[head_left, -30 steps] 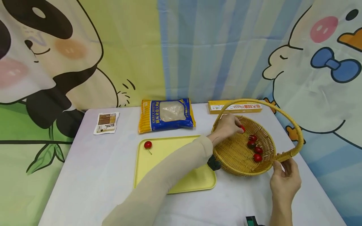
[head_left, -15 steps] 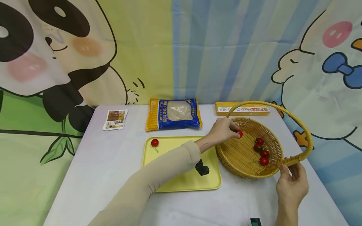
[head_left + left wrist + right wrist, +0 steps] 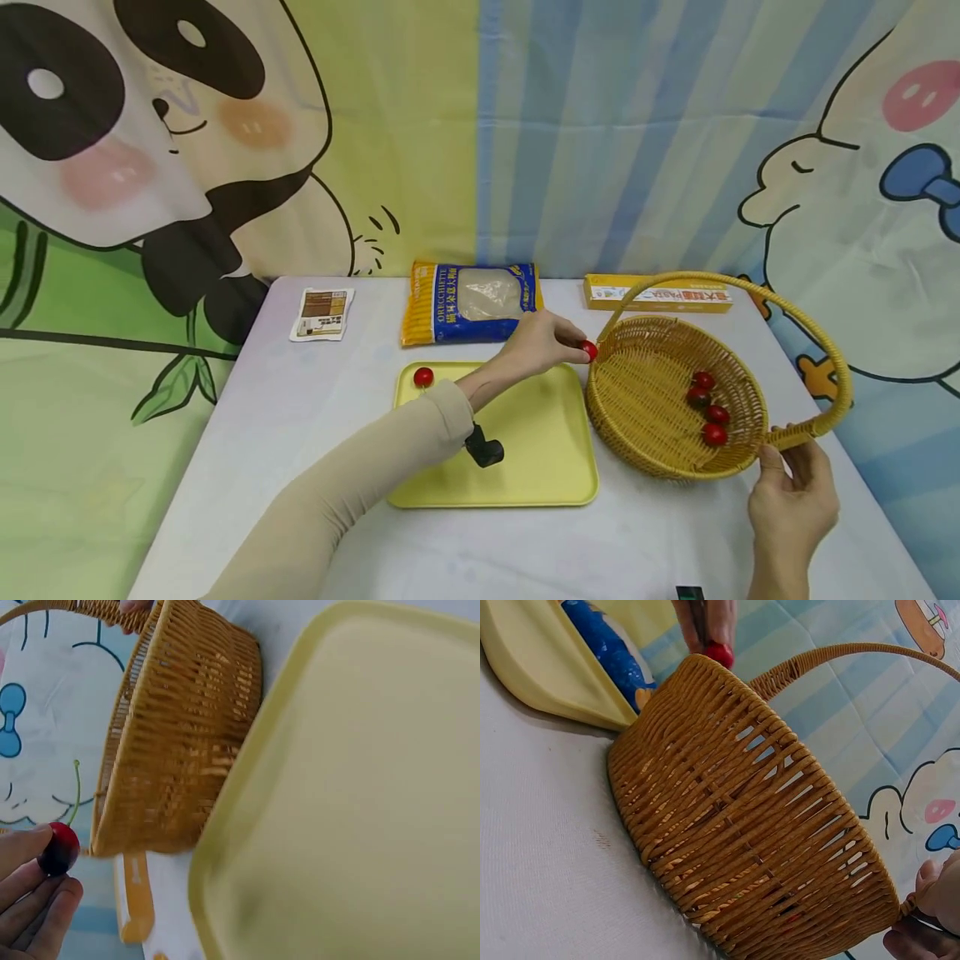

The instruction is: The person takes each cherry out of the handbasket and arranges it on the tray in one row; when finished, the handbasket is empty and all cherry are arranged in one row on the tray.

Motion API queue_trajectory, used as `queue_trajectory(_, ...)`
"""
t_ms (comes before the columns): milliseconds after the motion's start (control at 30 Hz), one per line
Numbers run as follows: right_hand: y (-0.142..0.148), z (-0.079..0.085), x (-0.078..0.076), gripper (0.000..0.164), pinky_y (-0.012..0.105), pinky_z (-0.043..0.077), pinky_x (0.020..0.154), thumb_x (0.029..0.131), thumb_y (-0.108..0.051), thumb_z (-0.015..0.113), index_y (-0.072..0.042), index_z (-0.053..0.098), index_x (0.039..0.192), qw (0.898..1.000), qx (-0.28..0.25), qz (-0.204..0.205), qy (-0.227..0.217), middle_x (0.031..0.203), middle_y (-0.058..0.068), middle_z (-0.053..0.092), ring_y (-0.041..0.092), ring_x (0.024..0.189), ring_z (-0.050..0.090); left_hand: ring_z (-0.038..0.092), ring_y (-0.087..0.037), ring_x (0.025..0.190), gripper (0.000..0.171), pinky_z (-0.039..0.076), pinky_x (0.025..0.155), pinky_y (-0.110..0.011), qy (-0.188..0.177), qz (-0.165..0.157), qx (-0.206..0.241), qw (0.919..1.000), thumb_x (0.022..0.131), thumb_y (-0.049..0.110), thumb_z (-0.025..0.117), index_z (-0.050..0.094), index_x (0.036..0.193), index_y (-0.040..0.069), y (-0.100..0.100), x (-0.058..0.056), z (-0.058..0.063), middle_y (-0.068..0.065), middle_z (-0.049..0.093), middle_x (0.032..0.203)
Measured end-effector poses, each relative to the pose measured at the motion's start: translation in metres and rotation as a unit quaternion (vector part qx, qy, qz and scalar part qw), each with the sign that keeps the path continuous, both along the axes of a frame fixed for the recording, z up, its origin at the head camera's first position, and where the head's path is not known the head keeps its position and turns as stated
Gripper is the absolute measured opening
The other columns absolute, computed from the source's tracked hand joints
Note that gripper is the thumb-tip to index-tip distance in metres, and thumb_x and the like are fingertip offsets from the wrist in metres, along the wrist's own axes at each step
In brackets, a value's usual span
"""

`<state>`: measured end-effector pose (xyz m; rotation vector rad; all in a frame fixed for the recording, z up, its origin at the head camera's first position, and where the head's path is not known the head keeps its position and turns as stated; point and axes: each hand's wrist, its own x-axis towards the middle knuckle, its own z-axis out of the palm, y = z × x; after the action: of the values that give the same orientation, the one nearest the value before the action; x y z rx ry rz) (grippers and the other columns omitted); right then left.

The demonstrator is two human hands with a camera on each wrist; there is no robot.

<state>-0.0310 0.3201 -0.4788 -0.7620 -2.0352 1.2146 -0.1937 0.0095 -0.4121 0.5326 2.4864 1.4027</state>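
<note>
At the far left of the head view, the backdrop (image 3: 405, 125) bears a printed panda. Below it, a small white and brown packet (image 3: 322, 315) lies flat on the white table (image 3: 247, 467). Next to the right stands the yellow tray (image 3: 540, 450), with one red cherry (image 3: 423, 377) near its far left corner. Behind the tray, against the backdrop, lies a blue and yellow bag (image 3: 480, 298) marked "ORECCHIETTE".

A beige sleeve (image 3: 382, 446) crosses the tray; a black fitting (image 3: 485, 452) shows beneath the cuff. The left hand (image 3: 538, 342) pinches a second cherry (image 3: 589, 350) between thumb and fingers. The left wrist view shows this fruit red above and dark below, its green stem (image 3: 76, 793) pointing upward. It is at the left rim of the wicker basket (image 3: 637, 396); whether it touches the rim cannot be told.

The basket stands just beside the tray. Inside, toward its right wall, four cherries (image 3: 715, 434) lie in a loose row, one darker than the rest. A yellow and white box (image 3: 658, 294) lies behind the basket. At the right, the right hand (image 3: 795, 496) grips the rim at the foot of the arched handle (image 3: 817, 333).
</note>
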Motion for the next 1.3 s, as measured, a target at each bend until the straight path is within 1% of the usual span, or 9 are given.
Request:
queue_trajectory(100,0.001,-0.001,0.0,0.043,0.006,0.049,0.097,0.102,-0.011,0.066,-0.022,0.062,0.144,1.0,0.007,-0.001,0.0,0.137,-0.001,0.068,-0.002,0.121,0.062,0.073,-0.007,0.094,0.03,0.059,0.079,-0.023,-0.004,0.008,0.0,1.0,0.089,0.023,0.086,0.082,0.117,0.015,-0.023,-0.001,-0.005,0.002,0.08,0.11)
queue_trajectory(267,0.003,0.0,0.001,0.044,0.009,0.048,0.101,0.103,-0.015,0.065,-0.024,0.06,0.146,1.0,0.008,-0.012,-0.014,0.139,-0.002,0.066,-0.003,0.123,0.06,0.074,-0.009,0.096,0.029,0.06,0.08,-0.026,0.001,0.031,-0.021,0.9993,0.088,0.026,0.087,0.083,0.114,0.016,-0.06,-0.002,-0.017,0.003,0.081,0.107)
queue_trajectory(367,0.004,0.0,0.003,0.044,0.01,0.048,0.102,0.104,-0.016,0.064,-0.025,0.059,0.147,1.0,0.005,-0.016,-0.025,0.141,-0.003,0.065,-0.003,0.124,0.059,0.074,-0.008,0.094,0.028,0.06,0.079,-0.026,-0.001,0.05,-0.031,0.9982,0.086,0.027,0.088,0.084,0.112,0.016,-0.079,0.0,-0.024,0.003,0.081,0.104)
queue_trajectory(533,0.006,0.0,0.004,0.044,0.011,0.047,0.104,0.104,-0.016,0.062,-0.026,0.058,0.147,0.999,-0.006,-0.023,-0.032,0.143,-0.005,0.064,-0.003,0.126,0.058,0.075,-0.011,0.09,0.028,0.062,0.078,-0.03,-0.024,0.072,-0.029,0.9967,0.085,0.025,0.089,0.084,0.111,0.015,-0.105,0.006,-0.032,0.002,0.081,0.102)
queue_trajectory(700,0.005,0.001,0.005,0.044,0.013,0.048,0.106,0.104,-0.016,0.062,-0.027,0.059,0.146,0.999,-0.001,-0.028,-0.029,0.142,-0.006,0.064,-0.001,0.127,0.058,0.074,-0.014,0.094,0.031,0.061,0.081,-0.032,-0.039,0.083,-0.031,0.9953,0.085,0.024,0.089,0.083,0.113,0.013,-0.123,0.009,-0.038,0.001,0.08,0.105)
queue_trajectory(833,0.004,0.003,0.004,0.043,0.014,0.048,0.107,0.105,-0.016,0.061,-0.028,0.059,0.146,0.999,-0.001,-0.028,-0.033,0.142,-0.007,0.063,0.0,0.128,0.058,0.073,-0.016,0.094,0.031,0.06,0.078,-0.031,-0.042,0.085,-0.039,0.9947,0.085,0.024,0.089,0.082,0.113,0.011,-0.136,0.009,-0.042,0.0,0.08,0.105)
queue_trajectory(1033,0.001,0.003,0.002,0.043,0.015,0.046,0.109,0.106,-0.018,0.058,-0.03,0.057,0.148,0.998,-0.02,-0.024,-0.047,0.147,-0.006,0.061,0.002,0.134,0.056,0.073,-0.015,0.092,0.028,0.059,0.077,-0.029,-0.042,0.065,-0.062,0.995,0.086,0.023,0.088,0.083,0.112,0.012,-0.155,0.009,-0.045,0.001,0.08,0.102)
queue_trajectory(1167,-0.001,0.001,0.001,0.043,0.012,0.047,0.105,0.105,-0.016,0.061,-0.028,0.058,0.146,0.999,-0.016,-0.021,-0.038,0.144,-0.007,0.063,0.0,0.128,0.058,0.072,-0.015,0.095,0.027,0.059,0.079,-0.029,-0.046,0.057,-0.089,0.9933,0.087,0.024,0.088,0.083,0.112,0.014,-0.165,0.008,-0.044,0.001,0.081,0.102)
queue_trajectory(1300,-0.002,0.0,-0.001,0.043,0.01,0.048,0.103,0.105,-0.015,0.061,-0.028,0.059,0.146,0.999,-0.019,-0.02,-0.035,0.143,-0.008,0.063,-0.001,0.126,0.058,0.07,-0.017,0.092,0.027,0.06,0.073,-0.03,-0.057,0.054,-0.101,0.9918,0.086,0.022,0.089,0.083,0.11,0.013,-0.172,0.007,-0.043,-0.001,0.081,0.104)
